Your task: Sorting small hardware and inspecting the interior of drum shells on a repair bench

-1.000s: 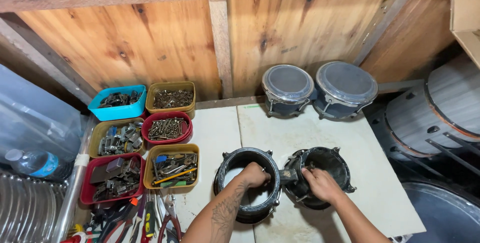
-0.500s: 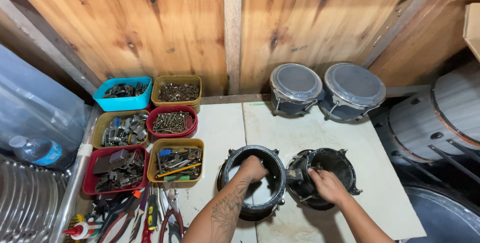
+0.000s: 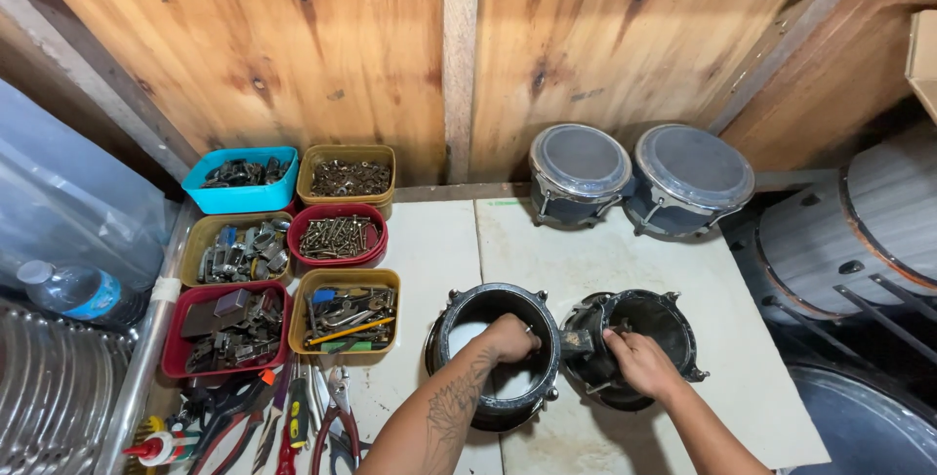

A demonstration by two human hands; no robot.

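We see the pair of black drum shells lying on the pale bench, joined by a short bridge between them, open ends up. The left hand reaches down inside the left shell, its fingers curled against the inner wall by the bridge; whether they pinch anything we cannot tell. The right hand rests over the rim of the right shell, its fingers bent and pressed together at the bridge side, but what they grip is hidden.

Compared with half a second ago, both hands sit in nearly the same spots: the left has stayed inside the left shell, the right has slid a little closer to the bridge. The view has shifted only slightly, and the shells have not moved on the bench.

Behind the shells, against the wooden wall, stands a finished pair of bongos with pale heads. To the left sit trays of screws and hardware: a blue tray, a red bowl and a yellow tray. Pliers lie at the near edge.
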